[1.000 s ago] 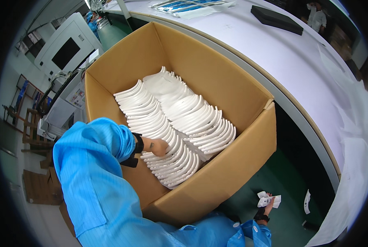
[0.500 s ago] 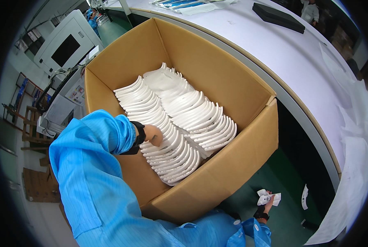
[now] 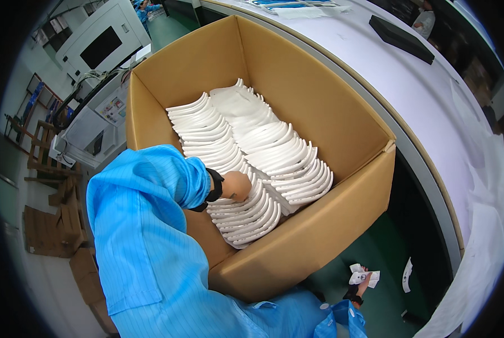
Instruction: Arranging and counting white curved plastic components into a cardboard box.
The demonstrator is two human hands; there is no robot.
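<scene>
Inside a large cardboard box [image 3: 297, 248] stand two rows of curved white plastic-looking pieces [image 3: 257, 211], packed on edge close together. My left hand [image 3: 237, 186], with a black band at its wrist, reaches over the near-left row. It seems to rest at the tops of the pieces; its fingers are hidden beneath it, so I cannot see a grip. Outside the box at lower right, my right hand [image 3: 364, 284] is closed on a crumpled or folded white sheet [image 3: 364, 276] with small dark marks. A pale sheet [image 3: 238, 104] lies over the far part of the right-hand row.
A white-topped table [image 3: 376, 73] curves along the far and right side, bearing a black flat block [image 3: 401, 39]. On the green floor lies a curved white strip [image 3: 407, 275]. A white machine [image 3: 100, 45] stands far left, with brown cartons [image 3: 52, 228] below.
The view has shifted, so the box sits slightly further right and higher. My left hand has moved a little over the same row. My right hand still holds the white sheet.
</scene>
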